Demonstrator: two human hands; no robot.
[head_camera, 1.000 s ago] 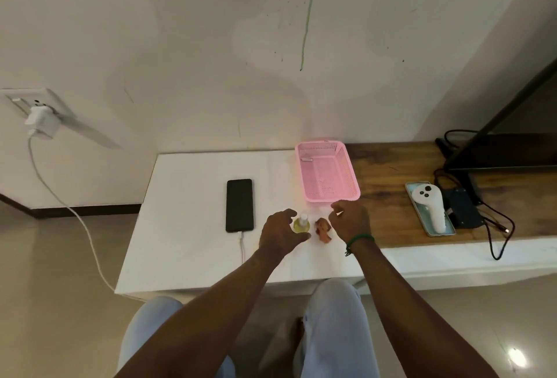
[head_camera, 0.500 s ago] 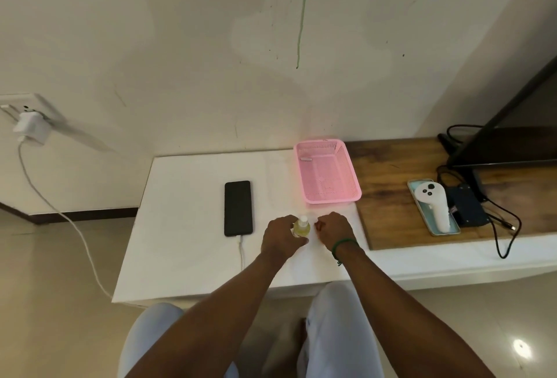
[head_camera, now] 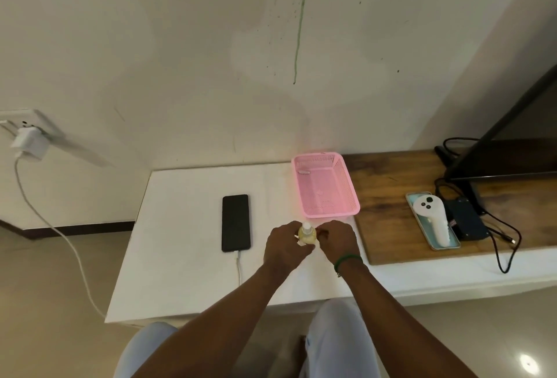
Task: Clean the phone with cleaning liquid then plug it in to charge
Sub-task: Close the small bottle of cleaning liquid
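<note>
A black phone [head_camera: 235,222] lies screen-up on the white table [head_camera: 180,257]. A white cable [head_camera: 238,266] enters its near end and runs off the table edge up to a white charger [head_camera: 28,144] in the wall socket at left. Right of the phone, my left hand [head_camera: 284,246] grips a small yellow bottle [head_camera: 306,233] with a white cap, standing upright. My right hand [head_camera: 337,242] is curled over a small reddish cloth [head_camera: 322,232] right beside the bottle; only a sliver of the cloth shows.
A pink mesh basket [head_camera: 331,213] stands just behind my hands. To the right is a wooden board [head_camera: 388,226] with a white controller [head_camera: 432,217] on a tray, a black box [head_camera: 467,222] with cables, and a dark screen [head_camera: 512,154]. My knees are below the table's front edge.
My right hand has come down over the reddish cloth, which lay uncovered a second ago, and moved close to the bottle. My left hand has closed round the bottle.
</note>
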